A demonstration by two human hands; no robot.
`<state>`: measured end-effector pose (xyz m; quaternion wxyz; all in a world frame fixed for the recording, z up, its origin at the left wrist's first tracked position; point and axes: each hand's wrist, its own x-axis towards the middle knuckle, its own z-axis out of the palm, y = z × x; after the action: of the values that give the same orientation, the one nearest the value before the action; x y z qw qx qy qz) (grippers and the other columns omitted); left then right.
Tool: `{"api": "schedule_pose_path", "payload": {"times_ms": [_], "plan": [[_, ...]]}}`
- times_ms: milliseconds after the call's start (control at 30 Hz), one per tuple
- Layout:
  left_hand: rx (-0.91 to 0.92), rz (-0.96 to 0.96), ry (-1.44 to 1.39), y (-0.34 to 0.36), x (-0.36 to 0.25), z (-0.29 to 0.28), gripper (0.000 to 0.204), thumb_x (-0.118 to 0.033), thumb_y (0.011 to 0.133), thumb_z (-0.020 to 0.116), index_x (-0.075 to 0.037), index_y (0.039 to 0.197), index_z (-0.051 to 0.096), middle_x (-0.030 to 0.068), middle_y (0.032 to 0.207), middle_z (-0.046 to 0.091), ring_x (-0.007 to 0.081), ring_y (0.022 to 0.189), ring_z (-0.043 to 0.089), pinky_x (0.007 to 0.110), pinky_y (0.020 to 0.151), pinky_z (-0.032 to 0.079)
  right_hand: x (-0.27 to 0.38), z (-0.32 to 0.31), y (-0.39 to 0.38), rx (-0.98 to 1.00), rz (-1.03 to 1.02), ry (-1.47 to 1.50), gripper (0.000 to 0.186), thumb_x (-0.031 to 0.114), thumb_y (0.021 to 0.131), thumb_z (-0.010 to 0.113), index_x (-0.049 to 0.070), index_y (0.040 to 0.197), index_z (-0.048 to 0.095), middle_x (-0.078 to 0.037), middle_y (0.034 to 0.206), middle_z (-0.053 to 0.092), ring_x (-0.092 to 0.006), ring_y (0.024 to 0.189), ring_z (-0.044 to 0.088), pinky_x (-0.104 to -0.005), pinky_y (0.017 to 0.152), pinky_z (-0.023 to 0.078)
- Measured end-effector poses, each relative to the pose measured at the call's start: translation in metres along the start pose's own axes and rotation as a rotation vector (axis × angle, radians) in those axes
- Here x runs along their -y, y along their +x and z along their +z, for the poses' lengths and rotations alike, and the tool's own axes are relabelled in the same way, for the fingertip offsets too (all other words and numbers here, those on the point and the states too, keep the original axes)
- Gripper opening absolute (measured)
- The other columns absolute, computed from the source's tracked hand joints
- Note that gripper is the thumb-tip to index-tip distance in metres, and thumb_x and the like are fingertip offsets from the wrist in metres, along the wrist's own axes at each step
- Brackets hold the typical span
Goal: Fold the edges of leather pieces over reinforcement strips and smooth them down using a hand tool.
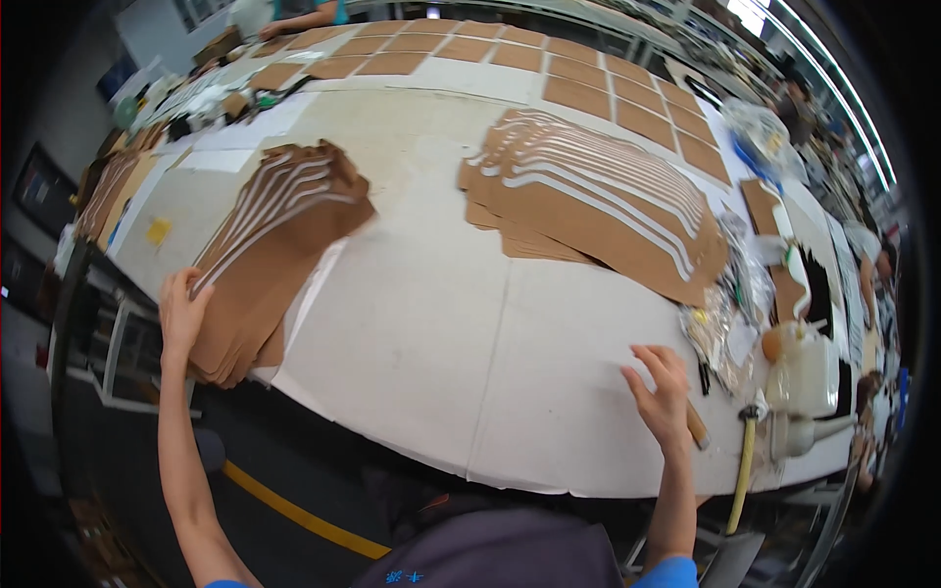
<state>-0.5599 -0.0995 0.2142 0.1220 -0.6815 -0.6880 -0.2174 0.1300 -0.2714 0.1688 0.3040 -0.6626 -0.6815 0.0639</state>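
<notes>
Brown striped sheets (250, 309) on the tabletop's (412, 372) left side meet my left hand (180, 314), fingers at their edge, perhaps to steady the fan; I cannot tell whether they pinch. My right hand (662, 394) is loosely spread, empty, near a brown stick (697, 427). Beyond, a second striped pile (588, 240) lies staggered, apparently so each white band shows.
</notes>
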Motion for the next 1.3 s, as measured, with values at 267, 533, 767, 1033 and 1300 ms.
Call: {"api": "schedule_pose_path", "payload": {"times_ms": [267, 533, 767, 1033, 1300], "plan": [[1.02, 0.345, -2.09, -0.093, -0.379, -0.104, 0.023, -0.015, 0.105, 0.066, 0.003, 0.09, 0.071, 0.0209, 0.103, 0.072, 0.0367, 0.096, 0.068, 0.047, 0.083, 0.057, -0.083, -0.001, 0.047, 0.106, 0.17, 0.023, 0.023, 0.013, 0.092, 0.078, 0.003, 0.113, 0.077, -0.011, 0.101, 0.072, -0.0283, 0.098, 0.068, -0.0404, 0.09, 0.051], [1.17, 0.357, -2.484, -0.098, -0.452, -0.109, 0.016, -0.01, 0.094, 0.082, 0.005, 0.093, 0.078, 0.0206, 0.1, 0.075, 0.0303, 0.095, 0.064, 0.038, 0.077, 0.056, -0.15, -0.014, 0.065, -0.03, -0.209, -0.708, 0.021, 0.008, 0.076, 0.075, 0.002, 0.096, 0.073, -0.011, 0.097, 0.065, -0.0304, 0.099, 0.062, -0.043, 0.089, 0.047], [1.271, 0.428, -2.398, -0.089, -0.487, -0.093, 0.012, -0.008, 0.091, 0.082, 0.003, 0.09, 0.079, 0.0188, 0.099, 0.076, 0.0291, 0.094, 0.065, 0.039, 0.077, 0.055, -0.154, -0.004, 0.087, 0.092, -0.198, -0.911, 0.015, 0.003, 0.072, 0.072, 0.0, 0.087, 0.07, -0.013, 0.098, 0.066, -0.0288, 0.101, 0.06, -0.0393, 0.088, 0.048], [1.414, 0.943, -2.767, -0.072, -0.529, -0.03, 0.026, -0.01, 0.105, 0.057, 0.001, 0.086, 0.07, 0.0226, 0.08, 0.068, 0.0432, 0.08, 0.066, 0.051, 0.073, 0.057, -0.168, -0.03, 0.108, 0.056, -0.076, -0.385, 0.017, -0.003, 0.081, 0.067, 0.005, 0.093, 0.076, -0.008, 0.1, 0.068, -0.029, 0.103, 0.061, -0.0407, 0.09, 0.049], [0.069, 0.732, -0.85, -0.035, -0.653, 0.197, 0.04, -0.026, 0.092, 0.082, -0.004, 0.124, 0.073, 0.013, 0.122, 0.075, 0.0341, 0.112, 0.07, 0.042, 0.092, 0.057, -0.16, -0.03, 0.124, -0.099, -0.158, -0.203, 0.011, 0.0, 0.083, 0.067, 0.003, 0.093, 0.072, -0.011, 0.103, 0.066, -0.0316, 0.106, 0.062, -0.0435, 0.089, 0.05]]}}
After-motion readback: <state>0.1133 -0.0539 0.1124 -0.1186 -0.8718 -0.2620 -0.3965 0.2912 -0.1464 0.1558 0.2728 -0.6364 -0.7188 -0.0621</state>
